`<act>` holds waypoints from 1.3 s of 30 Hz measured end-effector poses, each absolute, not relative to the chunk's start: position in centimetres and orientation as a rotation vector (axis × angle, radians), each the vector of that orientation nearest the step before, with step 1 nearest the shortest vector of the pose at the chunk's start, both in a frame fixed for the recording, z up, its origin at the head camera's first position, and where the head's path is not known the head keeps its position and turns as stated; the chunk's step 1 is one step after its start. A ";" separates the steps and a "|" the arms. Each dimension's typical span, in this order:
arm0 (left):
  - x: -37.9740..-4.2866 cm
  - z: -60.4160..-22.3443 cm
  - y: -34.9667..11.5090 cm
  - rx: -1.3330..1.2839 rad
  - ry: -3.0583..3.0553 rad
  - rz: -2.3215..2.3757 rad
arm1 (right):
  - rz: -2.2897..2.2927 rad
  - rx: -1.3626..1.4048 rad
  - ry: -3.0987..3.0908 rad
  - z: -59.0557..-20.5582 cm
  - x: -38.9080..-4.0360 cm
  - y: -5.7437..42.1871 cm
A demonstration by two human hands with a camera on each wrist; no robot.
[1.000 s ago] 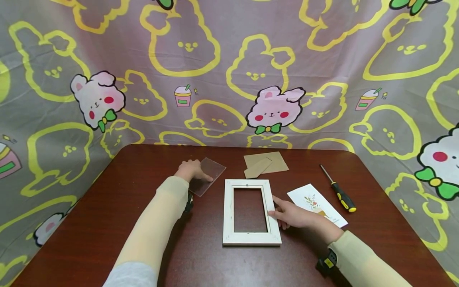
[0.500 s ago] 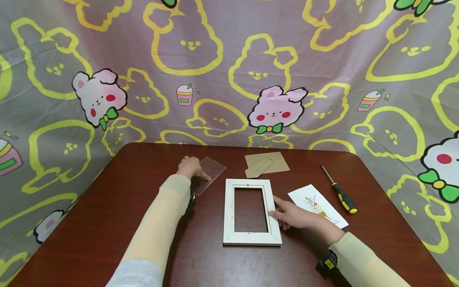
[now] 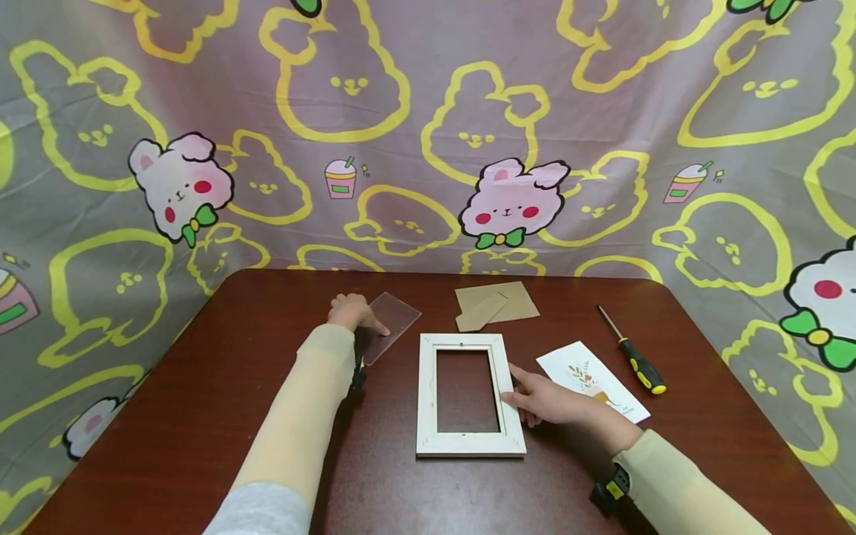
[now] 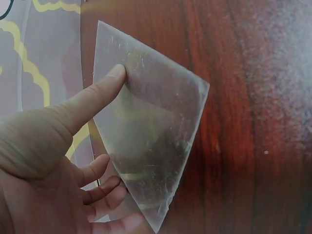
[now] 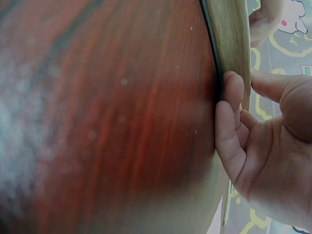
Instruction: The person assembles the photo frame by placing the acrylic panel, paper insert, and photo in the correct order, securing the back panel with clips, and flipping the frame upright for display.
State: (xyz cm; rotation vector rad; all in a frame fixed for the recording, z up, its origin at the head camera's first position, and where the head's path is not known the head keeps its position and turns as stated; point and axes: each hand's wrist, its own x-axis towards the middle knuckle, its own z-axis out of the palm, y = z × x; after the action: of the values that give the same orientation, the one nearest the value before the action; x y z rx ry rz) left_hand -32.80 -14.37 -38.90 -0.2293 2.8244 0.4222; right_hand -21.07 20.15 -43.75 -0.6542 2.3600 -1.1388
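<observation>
A thin clear plastic sheet (image 3: 399, 316) lies left of centre on the table, edges scuffed. My left hand (image 3: 352, 312) holds it at its left edge. In the left wrist view the thumb (image 4: 97, 95) of that hand (image 4: 34, 161) lies straight on the sheet's (image 4: 151, 97) face, and the curved fingers meet its edge. A white picture frame (image 3: 468, 444) rests at centre, its opening showing bare tabletop. My right hand (image 3: 545, 397) grips its right side, thumb on top. In the right wrist view the fingers (image 5: 229, 126) curl against the wooden side of the frame (image 5: 234, 39).
Behind the frame lie a brown backing board (image 3: 521, 301) and a stand piece (image 3: 478, 316) over it. A card with a printed plant (image 3: 565, 360) sits partly behind my right hand. Further right is a screwdriver (image 3: 638, 364). A patterned curtain (image 3: 401, 89) hangs beyond the table's (image 3: 200, 416) far edge.
The left hand has shifted very slightly at the clear sheet, its thumb drawing a little left. The right hand and the picture frame hold their place; the camera sways slightly.
</observation>
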 end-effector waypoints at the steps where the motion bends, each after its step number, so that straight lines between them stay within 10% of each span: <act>1: -32.7 -38.8 -14.4 -0.225 2.822 0.424 | -1.136 -0.653 2.362 -43.7 -21.1 20.2; 39: -34.0 -39.4 -14.1 -0.382 2.719 0.575 | -1.136 -0.657 2.376 -43.7 -20.8 20.3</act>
State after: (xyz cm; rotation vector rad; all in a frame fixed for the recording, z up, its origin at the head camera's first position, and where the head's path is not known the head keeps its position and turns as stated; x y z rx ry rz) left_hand -33.95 -14.08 -39.43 -0.3822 2.7191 0.5747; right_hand -20.82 20.27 -43.73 -0.6566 2.3764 -1.1356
